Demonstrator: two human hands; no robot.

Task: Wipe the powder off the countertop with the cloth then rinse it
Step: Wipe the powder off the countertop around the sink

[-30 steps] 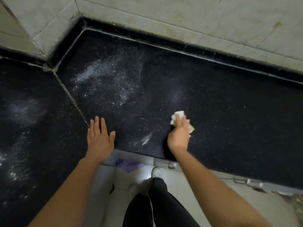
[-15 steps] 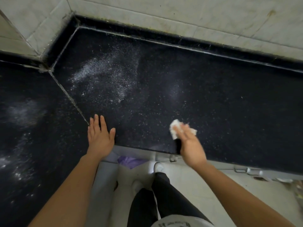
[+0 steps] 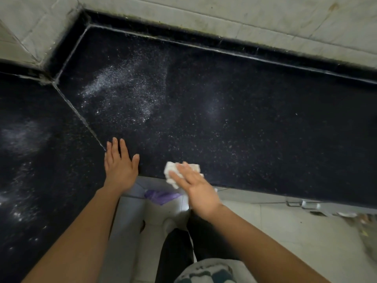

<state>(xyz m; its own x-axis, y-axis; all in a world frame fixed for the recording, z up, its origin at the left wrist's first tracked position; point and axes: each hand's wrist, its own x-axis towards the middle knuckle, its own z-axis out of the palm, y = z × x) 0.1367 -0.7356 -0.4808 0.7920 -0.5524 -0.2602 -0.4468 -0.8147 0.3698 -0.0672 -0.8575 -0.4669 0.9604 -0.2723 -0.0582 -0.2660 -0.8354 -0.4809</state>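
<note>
At counter (image 3: 265,139) edge, R hand (image 3: 201,194) fingers (image 3: 179,177) straight on cloth (image 3: 170,170); L hand (image 3: 120,170) flat.

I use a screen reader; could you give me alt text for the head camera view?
A person's right hand presses a crumpled white cloth onto the front edge of a black countertop, while the left hand rests flat beside it. White powder lies scattered toward the back corner.

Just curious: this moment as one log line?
right hand presses cloth at countertop front edge | left hand flat | powder patch unwiped
</note>
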